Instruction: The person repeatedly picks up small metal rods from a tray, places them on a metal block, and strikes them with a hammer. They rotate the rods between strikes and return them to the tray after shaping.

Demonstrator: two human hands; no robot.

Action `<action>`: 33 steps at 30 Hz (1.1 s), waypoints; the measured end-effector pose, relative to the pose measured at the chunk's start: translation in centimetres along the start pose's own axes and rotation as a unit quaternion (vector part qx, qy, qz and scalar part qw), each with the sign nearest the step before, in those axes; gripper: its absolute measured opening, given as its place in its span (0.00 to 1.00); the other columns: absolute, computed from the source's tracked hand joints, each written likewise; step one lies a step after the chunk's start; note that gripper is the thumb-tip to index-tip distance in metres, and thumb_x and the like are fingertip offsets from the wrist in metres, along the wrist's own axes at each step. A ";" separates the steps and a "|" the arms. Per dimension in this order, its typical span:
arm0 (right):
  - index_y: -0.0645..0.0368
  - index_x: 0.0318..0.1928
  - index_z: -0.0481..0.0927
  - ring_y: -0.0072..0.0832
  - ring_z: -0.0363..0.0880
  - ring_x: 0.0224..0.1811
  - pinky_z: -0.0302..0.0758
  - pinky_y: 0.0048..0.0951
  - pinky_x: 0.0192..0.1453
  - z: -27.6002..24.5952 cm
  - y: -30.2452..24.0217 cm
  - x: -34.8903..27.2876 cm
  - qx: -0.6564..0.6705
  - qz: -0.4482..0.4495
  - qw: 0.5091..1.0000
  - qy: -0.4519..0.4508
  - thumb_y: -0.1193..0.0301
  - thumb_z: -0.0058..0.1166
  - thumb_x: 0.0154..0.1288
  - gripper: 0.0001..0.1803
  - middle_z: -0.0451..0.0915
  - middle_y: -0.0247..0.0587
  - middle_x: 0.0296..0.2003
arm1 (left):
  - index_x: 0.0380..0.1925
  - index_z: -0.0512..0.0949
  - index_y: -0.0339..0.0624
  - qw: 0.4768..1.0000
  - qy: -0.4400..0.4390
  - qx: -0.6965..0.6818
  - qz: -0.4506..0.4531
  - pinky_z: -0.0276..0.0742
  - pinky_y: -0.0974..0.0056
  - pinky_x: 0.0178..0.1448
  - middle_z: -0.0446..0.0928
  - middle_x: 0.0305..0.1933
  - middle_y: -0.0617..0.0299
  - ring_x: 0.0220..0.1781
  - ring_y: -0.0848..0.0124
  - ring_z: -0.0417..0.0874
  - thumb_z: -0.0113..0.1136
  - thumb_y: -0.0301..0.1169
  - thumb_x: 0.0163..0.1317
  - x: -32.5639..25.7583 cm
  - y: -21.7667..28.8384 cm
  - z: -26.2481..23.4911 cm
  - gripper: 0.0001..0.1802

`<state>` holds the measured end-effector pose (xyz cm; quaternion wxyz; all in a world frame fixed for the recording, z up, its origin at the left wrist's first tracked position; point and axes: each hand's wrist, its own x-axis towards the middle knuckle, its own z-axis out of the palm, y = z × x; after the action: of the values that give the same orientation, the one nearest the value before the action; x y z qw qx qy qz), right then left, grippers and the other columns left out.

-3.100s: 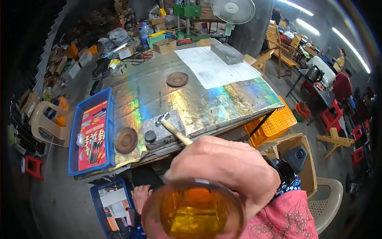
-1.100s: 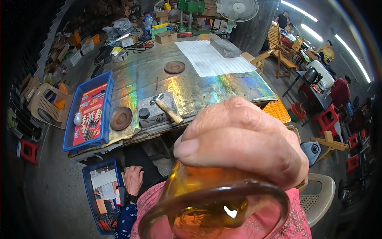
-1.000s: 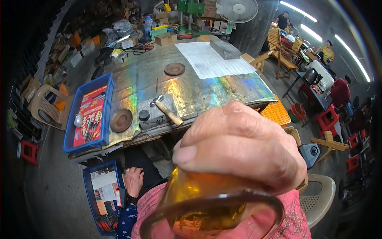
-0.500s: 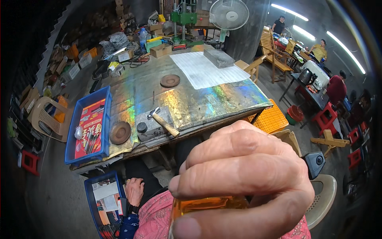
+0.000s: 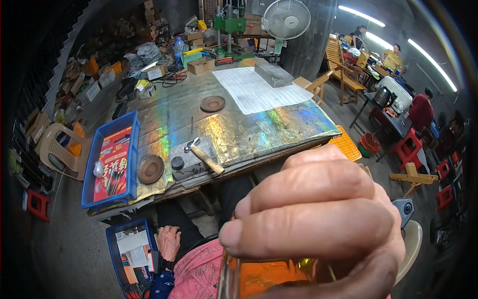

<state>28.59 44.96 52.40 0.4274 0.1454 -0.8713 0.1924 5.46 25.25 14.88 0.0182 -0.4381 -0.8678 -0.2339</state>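
Observation:
Close to the camera, my right hand point(image 5: 318, 214) has its fingers wrapped round a clear glass-like vessel with amber liquid point(image 5: 271, 276). The lower part of the vessel runs out of the picture, and the fingers cover its top. My left hand point(image 5: 169, 242) rests on my dark-trousered thigh beside a low blue tray point(image 5: 111, 234), fingers loosely laid out and holding nothing. On the bench ahead, a wooden-handled hammer point(image 5: 208, 159) lies across a stone slab point(image 5: 189, 169). Next to it stand a small black round block point(image 5: 177, 162) and a brown round wooden dish point(image 5: 150, 169).
The workbench point(image 5: 174, 109) carries a blue tray point(image 5: 133, 164) of thin tools, a second brown dish point(image 5: 212, 103), white sheeting point(image 5: 249, 92) and a wrapped block point(image 5: 274, 74). Beyond are a green press point(image 5: 230, 24) and a fan point(image 5: 287, 20). Several people are at the right.
My right hand has shifted slightly right with the vessel, and its fingers have changed position, showing more amber. My left hand has stayed on the thigh.

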 end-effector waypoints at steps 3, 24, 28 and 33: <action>0.65 0.41 0.79 0.31 0.81 0.40 0.77 0.30 0.45 0.3 0.8 -0.4 0.021 0.002 1.000 -0.005 0.62 0.64 0.58 0.19 0.82 0.44 0.40 | 0.36 0.82 0.40 1.000 -0.001 -0.004 0.003 0.73 0.51 0.47 0.79 0.38 0.51 0.42 0.51 0.78 0.64 0.28 0.54 0.0 0.4 -0.3 0.09; 0.71 0.52 0.74 0.34 0.82 0.46 0.78 0.31 0.52 5.4 32.9 -12.1 -0.021 0.408 0.905 0.115 0.66 0.70 0.45 0.34 0.82 0.52 0.43 | 0.37 0.82 0.41 0.998 -0.057 0.022 0.018 0.70 0.53 0.47 0.78 0.39 0.55 0.43 0.54 0.75 0.65 0.28 0.53 2.6 1.1 -0.7 0.10; 0.71 0.48 0.75 0.38 0.81 0.45 0.77 0.34 0.53 5.4 40.1 -18.2 -0.130 0.481 0.853 0.152 0.64 0.71 0.41 0.34 0.82 0.54 0.42 | 0.37 0.81 0.38 0.997 -0.076 0.003 -0.006 0.70 0.53 0.49 0.77 0.39 0.53 0.43 0.52 0.75 0.63 0.25 0.53 3.1 0.9 -1.0 0.10; 0.72 0.45 0.75 0.44 0.81 0.45 0.76 0.40 0.51 3.2 45.0 -22.8 -0.266 0.544 0.771 0.198 0.64 0.73 0.40 0.33 0.81 0.58 0.41 | 0.38 0.81 0.38 0.996 -0.090 -0.001 -0.021 0.69 0.53 0.51 0.77 0.40 0.53 0.44 0.53 0.75 0.62 0.25 0.55 3.8 1.0 -1.0 0.09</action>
<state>21.11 85.27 22.84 0.4357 -0.5134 -0.7176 0.1778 3.74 28.17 17.01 -0.0654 -0.4389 -0.8748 -0.1945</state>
